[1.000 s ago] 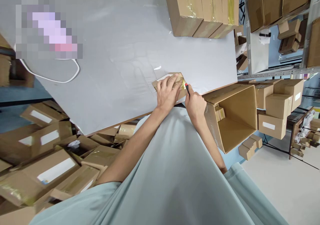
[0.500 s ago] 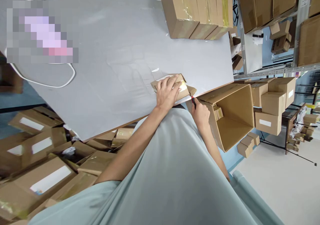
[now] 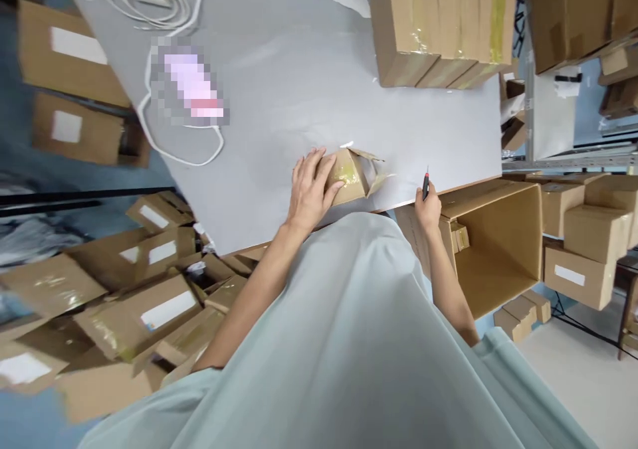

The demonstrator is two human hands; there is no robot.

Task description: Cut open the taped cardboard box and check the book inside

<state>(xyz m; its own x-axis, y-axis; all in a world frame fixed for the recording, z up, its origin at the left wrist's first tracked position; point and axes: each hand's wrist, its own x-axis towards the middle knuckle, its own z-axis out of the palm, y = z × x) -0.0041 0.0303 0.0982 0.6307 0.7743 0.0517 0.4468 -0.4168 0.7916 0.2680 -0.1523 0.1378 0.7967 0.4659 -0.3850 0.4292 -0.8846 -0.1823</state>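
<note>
My left hand [image 3: 310, 193] holds the left end of a small cardboard box [image 3: 350, 178] lying near the table's front edge, its thumb and fingers spread over the top. The box has shiny tape across it, and the flaps [image 3: 377, 182] at its right end stand apart. What is inside the box is hidden. To the right, clear of the box, my right hand [image 3: 428, 211] is closed around a small black and red box cutter [image 3: 426, 186], its thin tip pointing away from me.
Several taped boxes [image 3: 409, 70] stand in a row at the table's back right. A large open carton [image 3: 498, 243] with small boxes inside adjoins the front edge on the right. Cardboard boxes [image 3: 164, 309] are heaped at the left. A white cable [image 3: 214, 153] lies on the table [image 3: 279, 70].
My right hand has drawn the box cutter away from the box to the right. The box's right-end flaps now stand wider apart. My left hand has shifted toward the box's left end.
</note>
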